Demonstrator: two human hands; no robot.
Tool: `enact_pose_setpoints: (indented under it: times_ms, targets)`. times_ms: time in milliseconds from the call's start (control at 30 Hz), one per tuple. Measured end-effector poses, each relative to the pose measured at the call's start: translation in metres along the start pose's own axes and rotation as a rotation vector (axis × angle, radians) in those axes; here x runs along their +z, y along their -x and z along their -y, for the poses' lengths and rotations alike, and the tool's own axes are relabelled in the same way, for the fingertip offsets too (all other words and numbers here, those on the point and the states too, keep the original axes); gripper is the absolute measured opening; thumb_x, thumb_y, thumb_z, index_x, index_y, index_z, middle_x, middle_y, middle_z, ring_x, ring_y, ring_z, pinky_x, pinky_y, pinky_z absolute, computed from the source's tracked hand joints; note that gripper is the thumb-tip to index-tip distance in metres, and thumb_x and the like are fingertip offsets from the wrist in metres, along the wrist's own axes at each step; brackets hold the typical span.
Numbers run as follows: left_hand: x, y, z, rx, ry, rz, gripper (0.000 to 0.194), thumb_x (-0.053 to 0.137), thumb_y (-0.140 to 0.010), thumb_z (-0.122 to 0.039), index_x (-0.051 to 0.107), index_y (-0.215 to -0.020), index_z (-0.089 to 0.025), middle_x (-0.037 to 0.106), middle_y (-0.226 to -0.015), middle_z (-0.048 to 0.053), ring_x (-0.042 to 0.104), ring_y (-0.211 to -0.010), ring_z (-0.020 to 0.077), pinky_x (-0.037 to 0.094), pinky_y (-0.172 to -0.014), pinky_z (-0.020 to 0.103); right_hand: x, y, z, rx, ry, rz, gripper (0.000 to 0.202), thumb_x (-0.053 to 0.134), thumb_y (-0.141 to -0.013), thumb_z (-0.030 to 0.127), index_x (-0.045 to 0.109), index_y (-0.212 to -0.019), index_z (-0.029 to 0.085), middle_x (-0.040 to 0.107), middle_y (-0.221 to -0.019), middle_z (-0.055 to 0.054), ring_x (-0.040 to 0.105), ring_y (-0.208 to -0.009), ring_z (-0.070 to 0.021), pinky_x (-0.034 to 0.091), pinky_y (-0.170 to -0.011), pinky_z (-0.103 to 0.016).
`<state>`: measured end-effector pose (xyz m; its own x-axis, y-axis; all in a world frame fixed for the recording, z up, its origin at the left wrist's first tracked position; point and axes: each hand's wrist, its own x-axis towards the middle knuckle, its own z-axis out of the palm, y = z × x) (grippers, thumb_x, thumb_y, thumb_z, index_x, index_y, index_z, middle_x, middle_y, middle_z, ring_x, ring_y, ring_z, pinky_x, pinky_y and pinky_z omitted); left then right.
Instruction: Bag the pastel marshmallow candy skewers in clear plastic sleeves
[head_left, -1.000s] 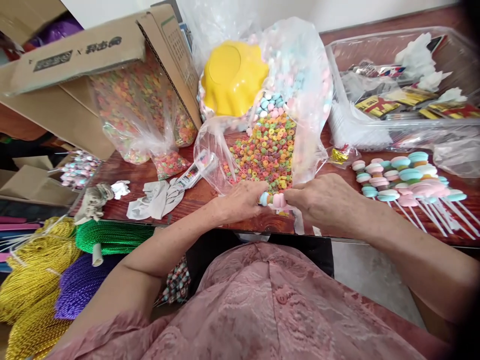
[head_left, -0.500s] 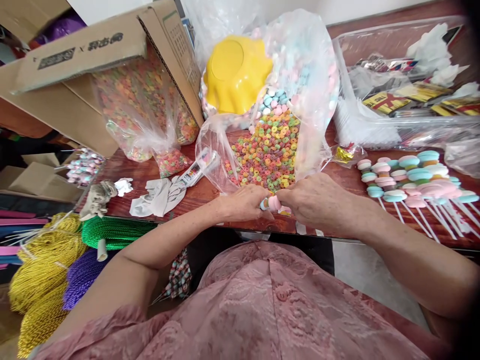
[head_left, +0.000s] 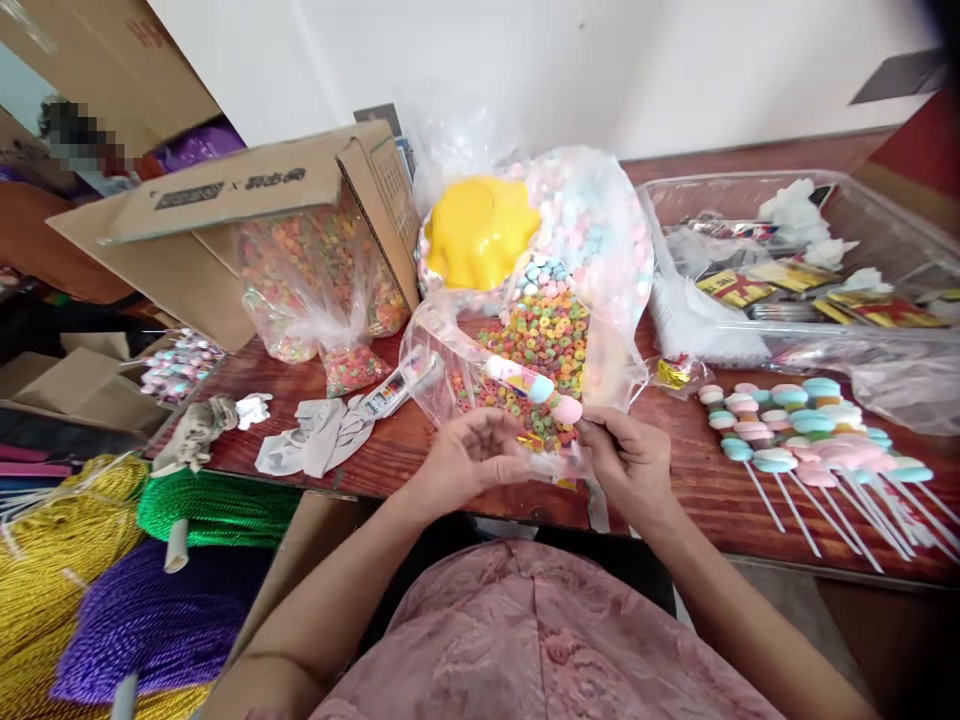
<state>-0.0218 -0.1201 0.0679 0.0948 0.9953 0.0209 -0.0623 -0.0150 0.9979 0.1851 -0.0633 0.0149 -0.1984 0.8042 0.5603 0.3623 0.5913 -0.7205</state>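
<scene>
My right hand pinches one end of a candy skewer with pink and blue pieces. The skewer slants up and left over an open clear bag of small ring candies. To its lower left, my left hand is open, fingers curled loosely and thumb apart from them. A small gold scrap shows by those fingertips; whether they touch it I cannot tell. Several candy skewers on white sticks lie to the right of my right hand.
A yellow scalloped bowl rests upside down on a bag of pastel candies. Left stands a cardboard box with bagged candies. A clear bin sits at right. White gloves and coloured cord bundles are at left.
My left hand has let go of the skewer's candies and opened. The skewer, in my right hand, now tilts up over the ring candies. The view has tilted upward.
</scene>
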Motion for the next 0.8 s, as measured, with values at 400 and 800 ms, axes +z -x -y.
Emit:
enact_pose_setpoints:
  times_ms: [400, 800]
  targets:
    - [0.000, -0.062, 0.018, 0.019, 0.411, -0.318, 0.048, 0.053, -0.090, -0.056, 0.033, -0.066, -0.020, 0.041, -0.064, -0.003, 0.057, -0.069, 0.0122, 0.055, -0.080, 0.036, 0.035, 0.022, 0.011, -0.256, 0.256, -0.041, 0.022, 0.054, -0.088, 0.011, 0.071, -0.098, 0.020, 0.073, -0.078, -0.005, 0.065, -0.066, -0.0156, 0.049, -0.062, -0.027]
    - [-0.016, -0.059, 0.025, 0.073, 0.336, -0.361, 0.058, 0.041, -0.086, -0.076, 0.027, -0.072, -0.022, 0.035, -0.065, -0.005, 0.047, -0.057, 0.0082, 0.055, -0.065, 0.029, 0.047, 0.024, 0.014, 0.032, -0.006, 0.055, 0.016, 0.057, -0.089, 0.022, 0.072, -0.089, 0.021, 0.070, -0.072, -0.003, 0.061, -0.062, -0.0152, 0.048, -0.060, -0.028]
